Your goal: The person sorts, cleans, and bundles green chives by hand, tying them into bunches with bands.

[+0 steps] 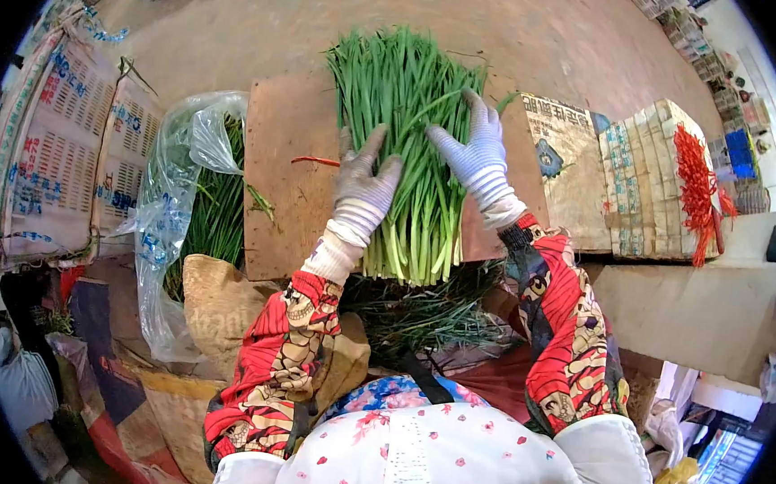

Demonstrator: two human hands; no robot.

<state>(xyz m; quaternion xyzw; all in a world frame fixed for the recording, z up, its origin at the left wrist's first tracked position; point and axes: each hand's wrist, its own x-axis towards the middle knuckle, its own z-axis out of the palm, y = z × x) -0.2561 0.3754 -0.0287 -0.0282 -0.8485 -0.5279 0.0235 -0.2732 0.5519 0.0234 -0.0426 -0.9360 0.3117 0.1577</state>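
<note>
A thick bunch of green chives (403,90) lies across a brown board (293,114), pale stalk ends toward me and leaf tips pointing away. My left hand (365,182), in a grey-and-white knit glove, rests against the bunch's left side with its fingers apart. On the right side, my right hand (477,154), in a similar glove, touches the upper leaves, its thumb and fingers spread. One leaf bends across near the right fingertips. Beside my left hand a thin red tie (315,160) sits on the board, partly hidden by that hand.
Left of the board stands a clear plastic bag (160,217) with more greens (215,203). Loose trimmings (424,312) lie below the board. At right are a printed cardboard sheet (560,164) and a taped block (644,183) bearing red ties (698,187). Printed sacks (62,147) stand far left.
</note>
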